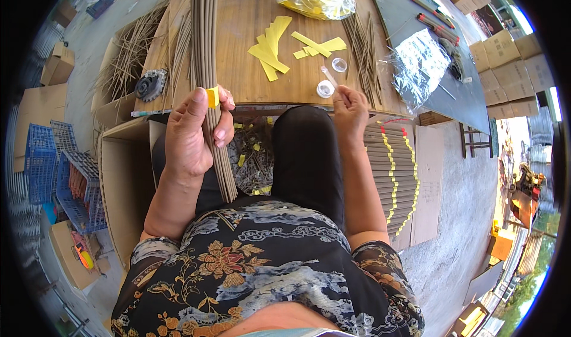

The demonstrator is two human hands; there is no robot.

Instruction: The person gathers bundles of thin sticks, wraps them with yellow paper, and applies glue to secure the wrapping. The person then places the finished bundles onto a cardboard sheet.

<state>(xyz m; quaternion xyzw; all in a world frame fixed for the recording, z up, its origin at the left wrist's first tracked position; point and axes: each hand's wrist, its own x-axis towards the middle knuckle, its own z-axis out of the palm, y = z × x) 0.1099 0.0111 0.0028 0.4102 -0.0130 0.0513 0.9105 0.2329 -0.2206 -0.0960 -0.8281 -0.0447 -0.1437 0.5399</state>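
My left hand point(193, 129) is closed round a long bundle of thin brown incense sticks point(205, 45), held upright with its lower end above my lap. A yellow paper band point(213, 97) wraps the bundle at my thumb and fingers. Over the table's near edge, my right hand point(351, 108) pinches a narrow whitish strip point(329, 76); I cannot make out what it is. Beside it on the table lie a small white ring-shaped roll point(325, 89) and a clear one point(339, 64). Yellow paper strips point(270, 48) are fanned out farther back, with more strips point(321, 45) crossed to their right.
A clear bag of yellow paper point(315, 1) sits on the wooden table point(238, 39). Loose sticks point(366, 57) lie at its right, near crumpled clear film point(419, 63). Banded bundles point(380, 176) rest right of my legs. Boxes point(125, 176) and blue crates point(77, 188) stand left.
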